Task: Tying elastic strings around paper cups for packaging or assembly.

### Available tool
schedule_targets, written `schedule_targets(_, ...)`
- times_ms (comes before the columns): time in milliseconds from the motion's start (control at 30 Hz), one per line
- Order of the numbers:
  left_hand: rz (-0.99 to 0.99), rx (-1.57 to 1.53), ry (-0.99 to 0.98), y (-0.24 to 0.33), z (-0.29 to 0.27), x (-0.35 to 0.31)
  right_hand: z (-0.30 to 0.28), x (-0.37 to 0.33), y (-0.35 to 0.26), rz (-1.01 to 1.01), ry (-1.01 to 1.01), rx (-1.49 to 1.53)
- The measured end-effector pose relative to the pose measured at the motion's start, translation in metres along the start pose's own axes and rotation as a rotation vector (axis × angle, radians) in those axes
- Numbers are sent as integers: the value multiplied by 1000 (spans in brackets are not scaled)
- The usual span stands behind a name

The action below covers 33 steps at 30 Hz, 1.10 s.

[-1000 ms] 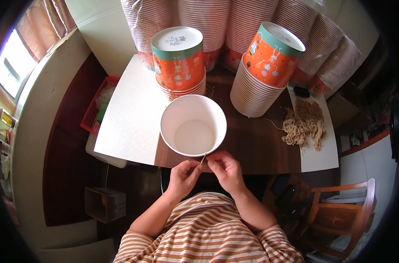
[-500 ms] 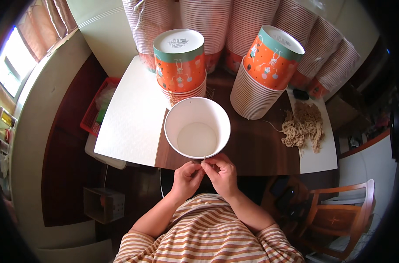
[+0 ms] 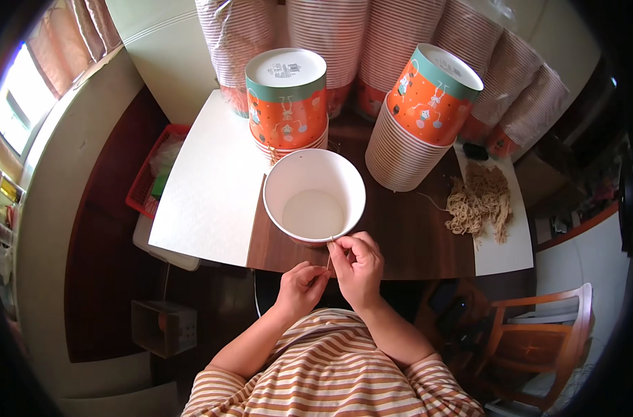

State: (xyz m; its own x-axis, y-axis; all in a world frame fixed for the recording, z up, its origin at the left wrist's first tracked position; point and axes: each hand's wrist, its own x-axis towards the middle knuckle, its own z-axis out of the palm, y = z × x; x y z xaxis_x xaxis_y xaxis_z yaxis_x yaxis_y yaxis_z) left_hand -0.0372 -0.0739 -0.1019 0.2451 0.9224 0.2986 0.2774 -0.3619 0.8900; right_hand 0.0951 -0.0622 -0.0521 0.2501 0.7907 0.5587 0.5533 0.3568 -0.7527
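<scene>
A large white-lined paper bucket [image 3: 314, 191] stands upright near the front of the table, its open mouth facing me. A small hole shows in its far wall, just under the rim. At the near rim, my right hand [image 3: 359, 267] pinches a thin cord [image 3: 329, 260], a tip of which shows above the fingers. Lower and to the left, clear of the bucket, my left hand [image 3: 302, 288] is closed in a pinch on the same cord. The cord runs taut between the two hands. Whether it passes through the near wall is hidden by my fingers.
Behind the bucket stand two stacks of upside-down orange-and-green paper buckets [image 3: 286, 111] [image 3: 431, 104]. Tall plastic-wrapped bucket stacks [image 3: 328, 42] line the back. Beige cords [image 3: 484, 198] lie heaped at the right. A red basket [image 3: 141, 184] sits left of the table; a wooden chair [image 3: 539, 344] is at lower right.
My hands have come apart, the right up to the bucket's near rim, the left slightly down. A length of cord now shows between them. The bucket has shifted slightly away from me.
</scene>
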Motion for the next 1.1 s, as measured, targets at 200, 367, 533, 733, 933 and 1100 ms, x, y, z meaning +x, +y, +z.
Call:
schedule_targets(200,32,4,2,1,2,4,6,5,-1,-15,23,-30)
schedule_targets(367,74,-25,25,0,5,5,8,7,-3,106,4,61)
schedule_targets(533,16,-7,11,3,7,0,-10,21,3,653,-209,640)
schedule_targets(733,76,-55,-124,22,3,-3,-17,62,29,363,-290,120)
schedule_targets(933,-159,-253,-478,41,-16,-18,-55,93,55,324,-314,-2)
schedule_targets(1100,-513,-445,-579,9,-42,-46,-123,124,78,322,-608,-291)
